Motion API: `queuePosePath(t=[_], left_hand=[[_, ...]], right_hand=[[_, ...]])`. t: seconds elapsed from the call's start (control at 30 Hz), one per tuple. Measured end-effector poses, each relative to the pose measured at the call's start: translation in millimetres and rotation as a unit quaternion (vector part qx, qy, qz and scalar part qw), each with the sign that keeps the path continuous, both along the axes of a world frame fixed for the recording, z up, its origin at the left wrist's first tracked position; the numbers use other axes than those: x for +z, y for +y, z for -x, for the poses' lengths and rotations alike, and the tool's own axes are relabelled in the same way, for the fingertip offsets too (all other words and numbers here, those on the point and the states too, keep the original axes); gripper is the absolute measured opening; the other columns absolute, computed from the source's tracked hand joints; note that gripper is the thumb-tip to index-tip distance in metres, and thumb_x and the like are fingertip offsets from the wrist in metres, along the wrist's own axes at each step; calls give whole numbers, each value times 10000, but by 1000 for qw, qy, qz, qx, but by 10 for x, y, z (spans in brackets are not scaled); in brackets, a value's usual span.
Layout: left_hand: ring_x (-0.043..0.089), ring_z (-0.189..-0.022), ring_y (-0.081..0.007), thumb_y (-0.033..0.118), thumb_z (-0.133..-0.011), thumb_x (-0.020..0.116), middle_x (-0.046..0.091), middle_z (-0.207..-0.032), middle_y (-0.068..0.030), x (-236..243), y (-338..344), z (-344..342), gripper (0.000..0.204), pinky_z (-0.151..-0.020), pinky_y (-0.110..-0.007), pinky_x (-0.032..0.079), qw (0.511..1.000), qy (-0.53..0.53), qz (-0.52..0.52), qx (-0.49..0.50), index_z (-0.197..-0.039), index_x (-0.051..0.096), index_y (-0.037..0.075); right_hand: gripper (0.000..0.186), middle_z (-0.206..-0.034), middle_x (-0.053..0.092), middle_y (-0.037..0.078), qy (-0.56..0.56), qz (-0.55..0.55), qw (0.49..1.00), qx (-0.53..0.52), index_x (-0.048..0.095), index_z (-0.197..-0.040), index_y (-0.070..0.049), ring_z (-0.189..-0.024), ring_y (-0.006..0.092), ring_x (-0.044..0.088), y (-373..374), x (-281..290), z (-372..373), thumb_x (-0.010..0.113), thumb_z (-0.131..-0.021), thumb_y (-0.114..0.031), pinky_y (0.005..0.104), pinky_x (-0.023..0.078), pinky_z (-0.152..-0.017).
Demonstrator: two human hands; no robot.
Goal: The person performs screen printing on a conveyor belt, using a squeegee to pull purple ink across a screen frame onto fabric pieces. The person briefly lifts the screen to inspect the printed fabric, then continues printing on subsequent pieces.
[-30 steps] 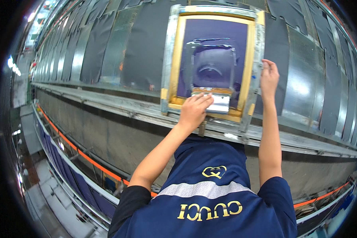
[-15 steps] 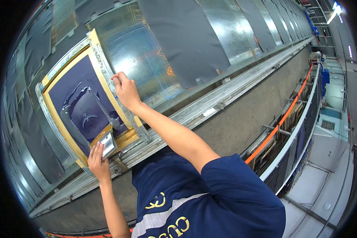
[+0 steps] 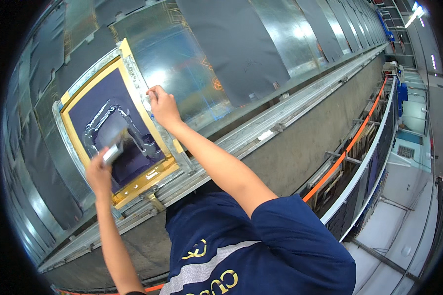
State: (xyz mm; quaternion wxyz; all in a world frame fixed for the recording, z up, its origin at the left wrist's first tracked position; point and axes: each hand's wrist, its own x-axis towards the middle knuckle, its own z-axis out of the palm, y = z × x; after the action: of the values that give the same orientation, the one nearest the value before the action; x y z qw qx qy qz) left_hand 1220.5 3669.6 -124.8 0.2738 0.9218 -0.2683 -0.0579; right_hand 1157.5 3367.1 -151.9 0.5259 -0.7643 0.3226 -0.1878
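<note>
A screen-printing frame with metal rails and yellow tape around its dark mesh lies on a long printing table. Glossy wet ink makes an arch-shaped ridge on the mesh. My left hand is closed around a squeegee with a silvery holder and an amber blade; motion blurs both. The squeegee is over the mesh's lower middle; whether its blade touches is unclear. At the frame's right rail, my right hand has its fingers curled on the edge, the fingertips partly hidden.
Dark fabric panels alternate with shiny bare metal strips along the table. A metal guide rail runs along the near edge. Beyond the concrete aisle, an orange hose or cable follows a rack.
My left hand has lifted the squeegee from the frame's near end and moved it up and left over the mesh. My right hand stays at the rail. The whole view has shifted slightly.
</note>
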Motion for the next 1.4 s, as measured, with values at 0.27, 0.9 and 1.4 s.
queuePosePath(t=[0.27, 0.9, 1.4], left_hand=[[731, -1018, -286, -121, -751, 586, 780, -1067, -78, -247, -290, -150, 428, -902, -406, 567, 988, -140, 69, -3, -1028, 781, 141], [702, -999, -215, -35, -794, 652, 778, -1086, 23, -259, -353, 76, 355, -781, -407, 506, 989, -147, -13, 21, -994, 787, 226], [626, -1271, -276, 15, -723, 747, 663, -1406, -23, 112, 1041, 1145, 636, -1015, -434, 505, 995, -87, 20, -35, -1337, 670, 163]], right_hand=[[289, -1020, 754, 204, -39, 62, 997, 31, 706, -1118, -35, -992, 384, 734, -45, -179, 21, 572, -1052, -282, 454, 555, -843], [249, -815, 706, 131, 56, 22, 998, 27, 718, -1105, -75, -724, 233, 638, -146, -273, 28, 580, -1047, -274, 390, 495, -726], [229, -972, 739, 105, 11, 42, 998, 43, 738, -1113, -70, -867, 172, 656, 783, 385, -404, 607, -1036, -241, 328, 509, -821]])
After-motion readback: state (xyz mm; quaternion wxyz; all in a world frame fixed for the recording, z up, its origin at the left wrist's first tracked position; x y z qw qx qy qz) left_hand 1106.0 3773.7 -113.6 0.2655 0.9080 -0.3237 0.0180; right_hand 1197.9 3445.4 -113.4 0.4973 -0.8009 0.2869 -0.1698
